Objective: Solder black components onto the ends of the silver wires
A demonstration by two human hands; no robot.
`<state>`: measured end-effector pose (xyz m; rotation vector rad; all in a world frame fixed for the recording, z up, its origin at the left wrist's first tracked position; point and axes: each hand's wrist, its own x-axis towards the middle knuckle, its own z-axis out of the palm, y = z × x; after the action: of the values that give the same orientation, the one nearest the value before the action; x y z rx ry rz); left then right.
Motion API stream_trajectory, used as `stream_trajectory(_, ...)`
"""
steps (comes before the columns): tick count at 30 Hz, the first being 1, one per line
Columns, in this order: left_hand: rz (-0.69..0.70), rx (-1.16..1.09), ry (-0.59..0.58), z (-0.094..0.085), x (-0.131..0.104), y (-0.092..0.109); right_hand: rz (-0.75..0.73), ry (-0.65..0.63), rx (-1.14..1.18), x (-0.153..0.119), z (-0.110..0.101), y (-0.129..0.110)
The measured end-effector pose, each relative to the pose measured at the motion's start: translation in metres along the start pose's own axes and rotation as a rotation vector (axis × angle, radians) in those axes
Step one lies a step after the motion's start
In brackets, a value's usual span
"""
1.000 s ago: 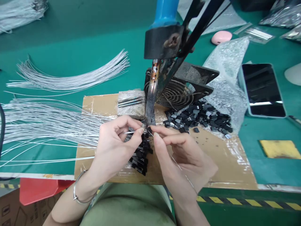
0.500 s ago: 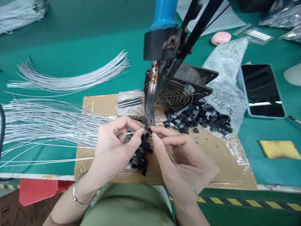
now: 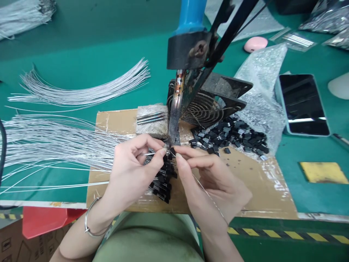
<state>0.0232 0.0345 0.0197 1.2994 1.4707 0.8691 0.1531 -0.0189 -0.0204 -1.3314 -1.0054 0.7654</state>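
Note:
My left hand (image 3: 132, 173) is closed in a pinch on a white wire (image 3: 149, 154), holding its end under the tip of a mounted soldering iron (image 3: 176, 109). Facing it, my right hand (image 3: 211, 182) pinches a thin silvery solder wire (image 3: 208, 196), which runs back across the palm. Between the fingertips, by the iron's tip, is a small black connector (image 3: 172, 151); which fingers touch it I cannot tell. Beneath my hands lies a heap of wires with black connectors (image 3: 162, 185) at their ends. The exact joint is hidden by the fingertips.
The iron's stand and a black fan (image 3: 207, 105) rise behind my hands. Loose black connectors (image 3: 231, 134) lie to the right on cardboard (image 3: 261, 193). White wires (image 3: 54, 142) spread leftward. Farther right are a phone (image 3: 302, 103) and a yellow sponge (image 3: 324, 172).
Almost nothing differs. Both hands keep their pinches by the iron's tip, with only a very slight shift of the right hand.

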Motion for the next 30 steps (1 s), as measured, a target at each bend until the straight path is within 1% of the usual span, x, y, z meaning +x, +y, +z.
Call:
stream_trajectory(4, -0.006, 0.001, -0.005, 0.000, -0.001, -0.001, -0.001, 0.012, 0.002, 0.000, -0.001, 0.000)
stream_trajectory(10, -0.006, 0.001, -0.009, 0.000, -0.001, 0.002, -0.005, -0.004, -0.023, 0.000, -0.002, -0.003)
stream_trajectory(13, -0.016, 0.000, -0.004, 0.000, -0.001, 0.002, -0.002, 0.015, -0.010, 0.000, -0.001, -0.002)
stream_trajectory(19, -0.040, 0.010, -0.011, 0.001, 0.000, 0.000, 0.016, 0.001, -0.014, 0.000, 0.000, 0.001)
stream_trajectory(23, -0.018, 0.026, -0.027, 0.000, 0.000, -0.001, 0.017, 0.001, -0.014, -0.001, -0.002, 0.002)
stream_trajectory(25, -0.015, 0.086, -0.031, -0.001, -0.001, -0.004, 0.020, 0.003, -0.013, -0.002, -0.004, 0.002)
stream_trajectory(28, -0.015, 0.173, 0.000, -0.003, -0.005, -0.011, 0.039, -0.035, -0.020, -0.003, -0.005, 0.004)
stream_trajectory(30, 0.024, 0.184, 0.019, -0.006, -0.009, -0.017, 0.056, -0.045, -0.018, -0.003, -0.006, 0.005)
